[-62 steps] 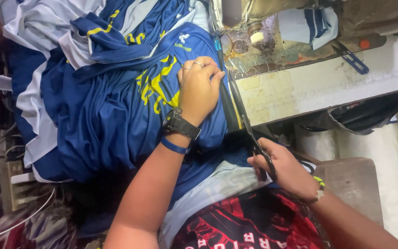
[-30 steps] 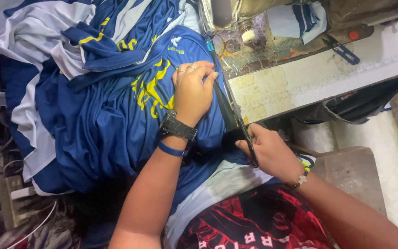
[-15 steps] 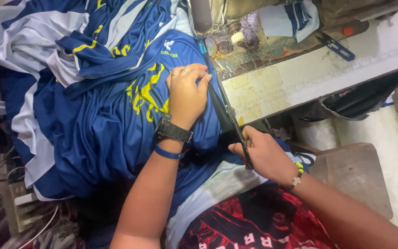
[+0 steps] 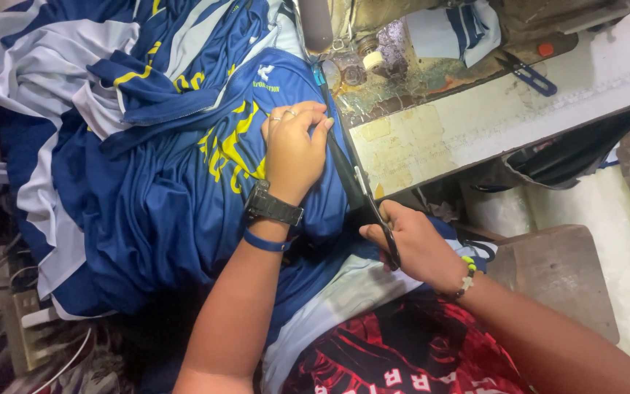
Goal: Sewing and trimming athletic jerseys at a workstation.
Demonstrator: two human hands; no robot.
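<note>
- Jersey [image 4: 162, 211], centre left: royal blue with yellow print and a small white mark.
- Cloth pile [image 4: 52, 87], upper left: blue with white and pale grey panels (some yellow trim).
- Watch [image 4: 275, 208]: black; band [image 4: 265, 243] below it: blue.
- Scissors [image 4: 362, 197]: dark.
- Bracelet [image 4: 467, 273], lower right: green and white beads.
- Shirt [image 4: 402, 350], bottom: red and black pattern.
- Table [image 4: 475, 124], upper right: cream, stained.

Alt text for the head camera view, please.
Seen from above, a person's left hand presses a blue jersey with yellow lettering flat while the right hand works black scissors along its edge, beside a worn sewing table.
</note>
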